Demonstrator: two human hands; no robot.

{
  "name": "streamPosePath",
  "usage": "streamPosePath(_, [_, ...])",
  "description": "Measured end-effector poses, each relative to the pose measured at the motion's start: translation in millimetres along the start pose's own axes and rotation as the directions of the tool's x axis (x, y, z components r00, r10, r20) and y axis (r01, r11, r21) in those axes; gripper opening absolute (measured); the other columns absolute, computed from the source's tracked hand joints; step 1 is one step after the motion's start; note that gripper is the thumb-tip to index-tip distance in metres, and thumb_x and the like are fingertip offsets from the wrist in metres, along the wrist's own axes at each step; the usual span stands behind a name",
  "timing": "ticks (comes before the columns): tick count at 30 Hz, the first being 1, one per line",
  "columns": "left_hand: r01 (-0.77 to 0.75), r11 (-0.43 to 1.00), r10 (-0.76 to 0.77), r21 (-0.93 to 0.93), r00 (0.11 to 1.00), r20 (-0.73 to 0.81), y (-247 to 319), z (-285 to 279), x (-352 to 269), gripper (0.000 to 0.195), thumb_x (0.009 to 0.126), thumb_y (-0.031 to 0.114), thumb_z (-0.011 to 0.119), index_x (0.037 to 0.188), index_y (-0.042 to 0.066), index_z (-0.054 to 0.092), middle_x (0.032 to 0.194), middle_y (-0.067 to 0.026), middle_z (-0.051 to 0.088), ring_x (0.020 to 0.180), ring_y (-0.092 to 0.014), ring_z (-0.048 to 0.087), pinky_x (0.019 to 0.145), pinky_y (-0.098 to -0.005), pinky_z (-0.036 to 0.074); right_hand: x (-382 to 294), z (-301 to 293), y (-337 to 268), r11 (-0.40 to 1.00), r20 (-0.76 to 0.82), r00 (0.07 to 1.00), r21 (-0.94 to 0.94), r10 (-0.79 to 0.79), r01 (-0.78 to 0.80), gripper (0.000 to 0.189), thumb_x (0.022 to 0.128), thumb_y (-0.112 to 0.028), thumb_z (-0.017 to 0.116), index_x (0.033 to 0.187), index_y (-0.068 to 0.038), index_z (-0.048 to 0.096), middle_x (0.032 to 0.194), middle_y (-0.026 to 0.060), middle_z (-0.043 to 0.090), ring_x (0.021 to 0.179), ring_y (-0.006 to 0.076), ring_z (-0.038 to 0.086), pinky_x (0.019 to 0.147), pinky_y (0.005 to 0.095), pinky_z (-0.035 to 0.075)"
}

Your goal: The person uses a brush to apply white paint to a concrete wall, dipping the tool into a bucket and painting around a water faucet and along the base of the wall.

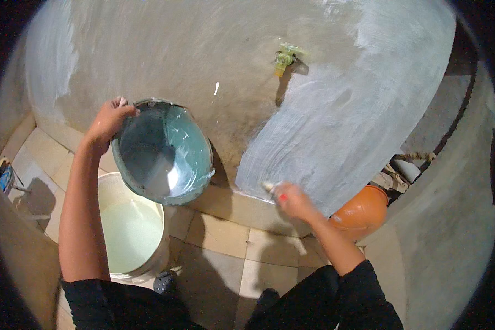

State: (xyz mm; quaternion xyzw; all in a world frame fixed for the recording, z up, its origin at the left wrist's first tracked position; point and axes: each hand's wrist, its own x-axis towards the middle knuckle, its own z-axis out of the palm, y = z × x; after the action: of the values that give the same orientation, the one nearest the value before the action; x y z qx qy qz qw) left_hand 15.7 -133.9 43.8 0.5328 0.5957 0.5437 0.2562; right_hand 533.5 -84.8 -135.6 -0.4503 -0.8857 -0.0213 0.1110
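My left hand (114, 120) grips the rim of a green bucket (189, 152), which is tilted so its inside shows, with a little white paint (174, 178) in it. In my right hand (293, 200) is a paintbrush (268, 187), its tip against the lower part of a grey wall (231, 53). Whitish wet-looking paint (309, 136) covers the wall around and to the right of the brush. Below my left hand stands a large white bucket (163, 239) holding pale greenish-white liquid (130, 235). Most of the brush handle is hidden by my fingers.
A tap (285, 57) juts from the wall. An orange container (361, 212) and assorted debris (394, 175) lie at the right. Beige floor tiles (222, 239) run below a tiled skirting (253, 206). At the far left is a paint-tray-like object (4, 177); a shoe (165, 281) stands by the white bucket.
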Motion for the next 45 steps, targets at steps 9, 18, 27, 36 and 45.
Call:
streamPosePath(9, [0.015, 1.0, -0.014, -0.019, 0.999, 0.047, -11.7, -11.2, 5.1, 0.019, 0.084, 0.015, 0.066, 0.077, 0.014, 0.048, 0.072, 0.005, 0.047, 0.063, -0.007, 0.043, 0.055, -0.0256, 0.036, 2.3, -103.5, -34.7, 0.996, -0.708, 0.706, -0.075, -0.025, -0.04, 0.017, 0.087, -0.008, 0.063, 0.101, 0.001, 0.068, 0.11, 0.0208, 0.065, 0.099, 0.0377, 0.065, 0.083, 0.0418, 0.053])
streamPosePath(18, [-0.016, 0.999, 0.019, -0.043, 0.998, 0.066, 1.9, -2.7, 6.7, 0.017, 0.082, 0.015, 0.067, 0.077, 0.012, 0.051, 0.073, 0.0028, 0.051, 0.066, -0.008, 0.045, 0.056, -0.0257, 0.037, -25.4, 60.0, -15.0, 0.942, 0.123, 0.941, -0.08, -0.316, 0.327, 0.019, 0.09, -0.013, 0.057, 0.097, 0.002, 0.066, 0.105, 0.025, 0.064, 0.088, 0.04, 0.065, 0.079, 0.0488, 0.054])
streamPosePath(27, [-0.014, 0.999, 0.012, 0.049, 0.999, 0.04, -0.2, -12.3, 3.4, 0.02, 0.085, 0.017, 0.065, 0.077, 0.014, 0.047, 0.072, 0.0056, 0.046, 0.064, -0.006, 0.043, 0.056, -0.0254, 0.035, 41.9, -168.2, -72.2, 0.969, -0.736, 0.676, 0.134, -0.044, 0.209, 0.011, 0.085, -0.007, 0.062, 0.09, -0.001, 0.07, 0.091, 0.019, 0.065, 0.082, 0.0364, 0.065, 0.074, 0.0429, 0.051])
streamPosePath(36, [-0.012, 0.999, 0.014, -0.033, 0.998, 0.053, -4.9, -2.0, 7.0, 0.025, 0.081, 0.012, 0.066, 0.073, 0.016, 0.042, 0.069, 0.0053, 0.043, 0.062, -0.007, 0.039, 0.053, -0.0267, 0.032, 31.9, 43.6, -59.5, 0.992, -0.379, 0.917, -0.051, -0.123, 0.112, 0.028, 0.089, -0.018, 0.063, 0.11, 0.002, 0.063, 0.091, 0.0206, 0.065, 0.082, 0.0382, 0.066, 0.073, 0.049, 0.054])
streamPosePath(45, [0.061, 0.998, -0.061, 0.0, 0.998, -0.001, -30.7, -16.7, 4.3, 0.015, 0.082, 0.014, 0.065, 0.081, 0.012, 0.05, 0.074, 0.0019, 0.049, 0.066, -0.009, 0.046, 0.058, -0.0261, 0.038, 53.9, -52.3, -56.6, 0.978, -0.478, 0.878, 0.158, -0.042, 0.133, 0.019, 0.084, -0.007, 0.062, 0.101, -0.005, 0.071, 0.101, 0.0213, 0.065, 0.088, 0.0407, 0.065, 0.073, 0.0481, 0.053])
